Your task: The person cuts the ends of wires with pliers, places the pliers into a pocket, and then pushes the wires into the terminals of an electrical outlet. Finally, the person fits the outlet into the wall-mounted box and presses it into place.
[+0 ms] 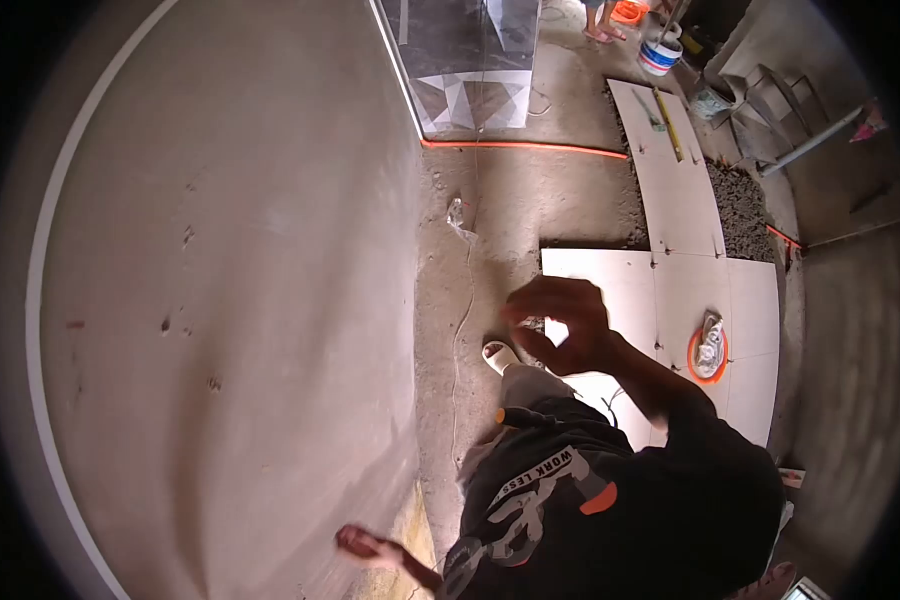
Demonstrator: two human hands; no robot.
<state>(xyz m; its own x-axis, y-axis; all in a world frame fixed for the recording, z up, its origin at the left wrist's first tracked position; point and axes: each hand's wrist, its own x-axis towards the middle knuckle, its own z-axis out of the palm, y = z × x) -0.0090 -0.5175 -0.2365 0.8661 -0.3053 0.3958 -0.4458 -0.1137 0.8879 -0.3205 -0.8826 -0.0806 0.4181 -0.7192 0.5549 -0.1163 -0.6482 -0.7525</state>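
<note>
My right hand (562, 322) is hovering in front of my body, its fingers and thumb curling toward each other around a gap through which pale surface is showing; whether the fingertips are pinching anything thin, I cannot tell. In the view, the white tiles (685, 290) are lying beyond and beneath this hand, their near-left portion partly hidden by it and most of their area extending to its right. My left hand (365, 545) is hanging low beside the grey wall panel (270, 250), its fingers loosely bent; its contents and any contact with the panel I cannot tell. On the tiles, to the right of my right hand, an orange-rimmed round item (694, 372) is bearing a crumpled clear wrapping (710, 343). Farther off, a yellow bar (669, 125) is lying lengthwise on the narrower tile strip, with dark mortar (742, 210) bordering its right side. An orange pipe (525, 147) is crossing the bare floor (515, 195) toward the tiles. My sandaled foot (500, 356) is resting on the floor just left of the tiles. At the top, another person's feet (603, 34) are showing near a white-and-blue bucket (660, 56).
</note>
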